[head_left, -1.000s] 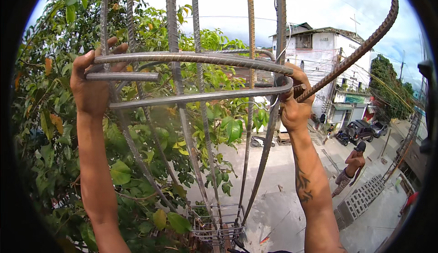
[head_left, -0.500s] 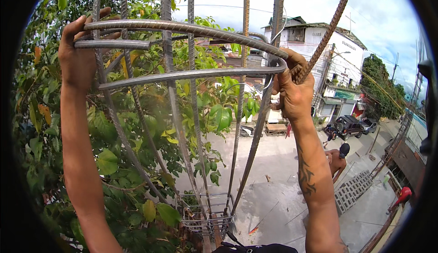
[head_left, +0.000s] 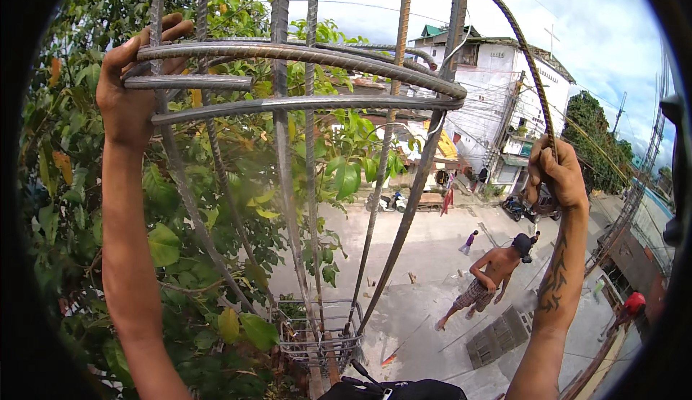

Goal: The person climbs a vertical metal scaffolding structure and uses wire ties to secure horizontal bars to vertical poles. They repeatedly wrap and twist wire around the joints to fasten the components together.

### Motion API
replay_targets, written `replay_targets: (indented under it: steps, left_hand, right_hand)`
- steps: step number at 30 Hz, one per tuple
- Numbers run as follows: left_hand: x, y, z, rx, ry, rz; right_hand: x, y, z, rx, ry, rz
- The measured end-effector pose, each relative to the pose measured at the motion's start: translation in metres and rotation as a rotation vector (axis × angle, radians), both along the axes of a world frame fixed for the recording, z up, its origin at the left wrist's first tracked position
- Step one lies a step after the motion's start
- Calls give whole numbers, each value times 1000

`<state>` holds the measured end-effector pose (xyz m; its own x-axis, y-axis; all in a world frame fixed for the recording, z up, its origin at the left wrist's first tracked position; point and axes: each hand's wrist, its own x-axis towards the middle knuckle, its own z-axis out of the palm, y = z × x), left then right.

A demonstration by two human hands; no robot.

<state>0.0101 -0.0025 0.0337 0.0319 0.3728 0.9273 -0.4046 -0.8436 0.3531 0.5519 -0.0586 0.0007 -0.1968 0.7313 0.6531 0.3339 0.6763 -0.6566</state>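
Note:
At the upper left, my left hand is closed round the left ends of several bent steel rebar rings. Its thumb is on the near side, and some fingers show behind an upright bar. The rings lie across a cluster of upright ribbed rebars, with their bent corner against the rightmost upright. Over on the right, my right hand is shut round the lower end of a curved ribbed rebar. This bar arches up to the top of the rightmost upright; whether they touch I cannot tell.
Lower rings circle the uprights near their base. Leafy branches crowd the left. Far below, a person stands on concrete near hollow blocks; another in red bends at the right. A white building stands beyond the street.
My right hand has left the rings' bent corner and moved right and down, holding the curved rebar. The rings sit slightly farther right. My left hand keeps its hold.

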Motion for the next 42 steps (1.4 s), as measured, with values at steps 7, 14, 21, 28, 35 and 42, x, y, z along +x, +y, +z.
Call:
replay_targets:
  steps: [7,14,21,28,35,42]
  left_hand:
    - [3,0,3,-14,1,36]
    - [10,-2,-2,0,-61,55]
    - [10,2,-4,23,-65,116]
    - [7,3,-14,42,-39,163]
    - [14,1,-20,22,-107,-2]
    - [18,1,-20,64,-65,164]
  right_hand:
    - [23,-40,27,-140,-241,-184]
    - [-9,-54,79,-258,-562,-459]
    - [-53,-75,146,-117,-716,-889]
    - [-81,-85,118,460,-1328,-1260]
    - [-55,-89,112,44,-1130,-1003]
    - [-70,-46,46,-588,-864,-433]
